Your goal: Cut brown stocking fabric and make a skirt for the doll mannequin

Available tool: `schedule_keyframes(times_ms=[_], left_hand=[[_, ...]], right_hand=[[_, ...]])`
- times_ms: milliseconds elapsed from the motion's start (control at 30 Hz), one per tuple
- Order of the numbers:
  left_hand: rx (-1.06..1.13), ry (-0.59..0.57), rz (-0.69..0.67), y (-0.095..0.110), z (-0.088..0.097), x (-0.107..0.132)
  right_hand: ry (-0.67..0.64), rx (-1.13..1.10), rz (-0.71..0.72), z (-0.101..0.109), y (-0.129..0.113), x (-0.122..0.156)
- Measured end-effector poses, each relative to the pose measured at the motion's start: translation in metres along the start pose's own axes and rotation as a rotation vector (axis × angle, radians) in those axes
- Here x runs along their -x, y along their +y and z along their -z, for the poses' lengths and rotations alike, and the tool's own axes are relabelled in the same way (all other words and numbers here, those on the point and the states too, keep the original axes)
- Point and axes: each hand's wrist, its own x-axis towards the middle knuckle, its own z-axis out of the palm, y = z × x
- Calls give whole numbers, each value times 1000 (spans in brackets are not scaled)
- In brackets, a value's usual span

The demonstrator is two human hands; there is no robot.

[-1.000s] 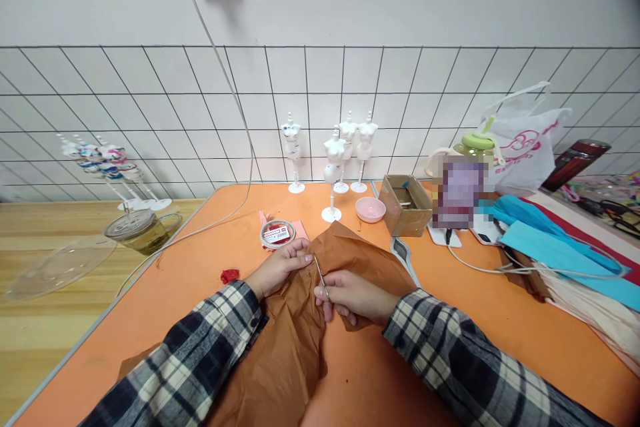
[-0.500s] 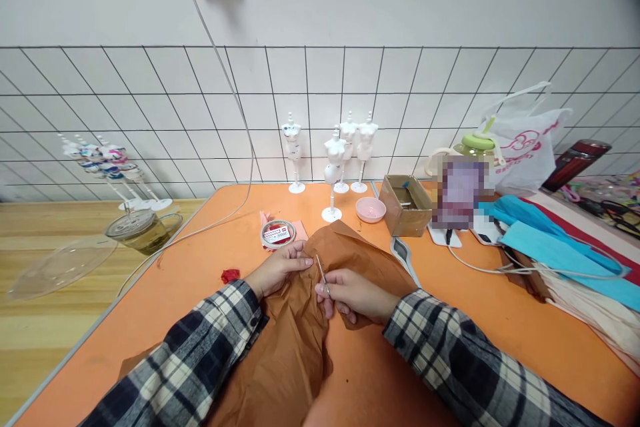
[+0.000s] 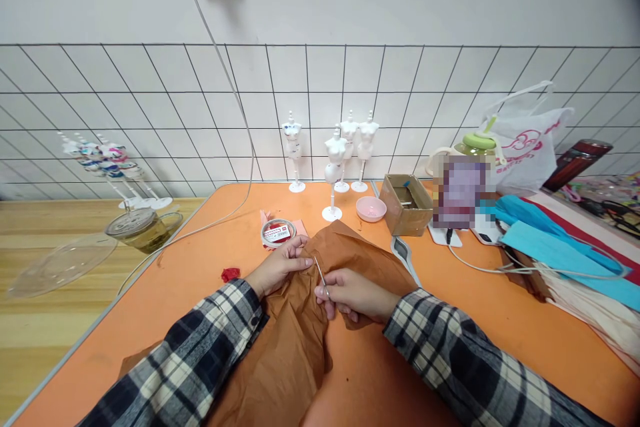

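Observation:
A crumpled sheet of brown tissue paper lies on the orange table in front of me. My left hand pinches the paper's upper edge. My right hand holds small silver scissors whose blades point up and to the left, into the paper beside my left fingers. Both sleeves are dark plaid.
A roll of tape, a red scrap, several white mini mannequins, a pink bowl and a cardboard box stand behind. Blue and cream paper sheets and cables lie right. A glass teacup sits left.
Hands and scissors have barely shifted; the paper edge between them sits almost the same.

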Motion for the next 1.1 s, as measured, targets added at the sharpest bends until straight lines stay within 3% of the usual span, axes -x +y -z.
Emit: schedule_keyframes(times_ms=[567,800,1100], left_hand=[[-6,39,14,1,-1,0],[-83,126,37,-1,3,-1],[-86,78,18,-3,4,-1]], right_hand=[[20,5,20,-1,9,-4],[-10,45,38,0,5,-1],[-16,8,20,-1,2,-1]])
